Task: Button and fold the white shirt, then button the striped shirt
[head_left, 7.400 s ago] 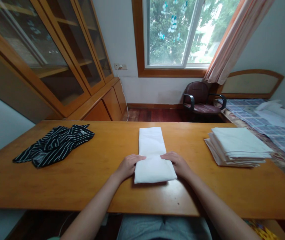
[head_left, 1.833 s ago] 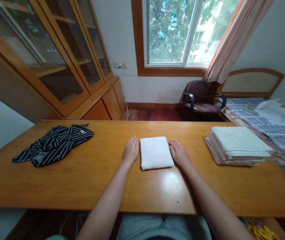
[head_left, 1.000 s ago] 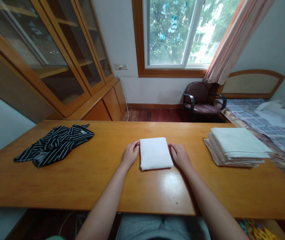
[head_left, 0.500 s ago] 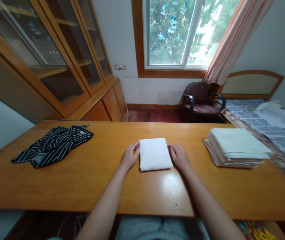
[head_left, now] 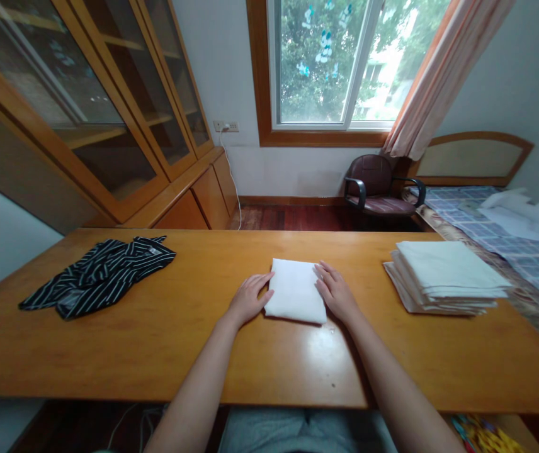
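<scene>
A folded white cloth, a thick square bundle, lies on the wooden table in front of me. At its left edge is my left hand, fingers stretched out and thumb apart, the tips touching the side of the cloth. My right hand rests at the opposite edge, its spread fingertips lying on the cloth's right border. Neither hand is wrapped round the cloth. The undersides of the fingers are hidden.
On the right of the table stands a stack of folded white cloths. A crumpled black striped garment lies at the left. Beyond are a glass-door cabinet, an armchair and a bed.
Both hands have come onto the cloth's edges; the right fingertips now overlap its border. The cloth's far left corner has shifted right, leaving the bundle slightly turned.
</scene>
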Demonstrator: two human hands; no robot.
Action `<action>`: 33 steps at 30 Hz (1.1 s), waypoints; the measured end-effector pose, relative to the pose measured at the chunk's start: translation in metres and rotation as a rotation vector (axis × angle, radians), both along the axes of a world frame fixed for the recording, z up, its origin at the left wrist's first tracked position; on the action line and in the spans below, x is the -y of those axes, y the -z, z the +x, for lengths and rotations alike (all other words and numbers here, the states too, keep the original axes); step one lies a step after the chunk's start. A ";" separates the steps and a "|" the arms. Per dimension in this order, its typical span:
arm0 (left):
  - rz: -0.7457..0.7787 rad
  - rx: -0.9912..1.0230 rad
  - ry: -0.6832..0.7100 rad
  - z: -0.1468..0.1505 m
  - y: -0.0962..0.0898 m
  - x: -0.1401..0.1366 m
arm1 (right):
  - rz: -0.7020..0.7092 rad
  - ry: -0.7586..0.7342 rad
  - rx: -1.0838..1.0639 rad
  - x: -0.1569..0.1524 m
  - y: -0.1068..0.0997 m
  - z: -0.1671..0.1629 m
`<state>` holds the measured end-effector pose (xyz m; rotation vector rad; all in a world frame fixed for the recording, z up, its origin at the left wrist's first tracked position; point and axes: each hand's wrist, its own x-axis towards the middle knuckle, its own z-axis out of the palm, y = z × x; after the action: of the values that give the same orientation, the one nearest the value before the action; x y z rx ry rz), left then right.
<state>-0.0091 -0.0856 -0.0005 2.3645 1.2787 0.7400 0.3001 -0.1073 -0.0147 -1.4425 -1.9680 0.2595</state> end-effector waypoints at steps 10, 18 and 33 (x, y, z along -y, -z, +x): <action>-0.011 0.006 0.031 0.002 -0.002 0.012 | -0.086 -0.028 0.136 -0.001 -0.004 -0.002; -0.041 0.087 0.119 -0.001 -0.010 0.042 | -0.117 0.020 0.191 -0.003 -0.002 -0.005; -0.292 0.521 -0.200 -0.003 0.012 0.027 | -0.098 0.119 0.187 -0.004 0.003 -0.007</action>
<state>-0.0121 -0.1123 -0.0130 1.6803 1.2891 1.0601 0.2935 -0.1030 -0.0181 -1.6941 -2.0315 0.1755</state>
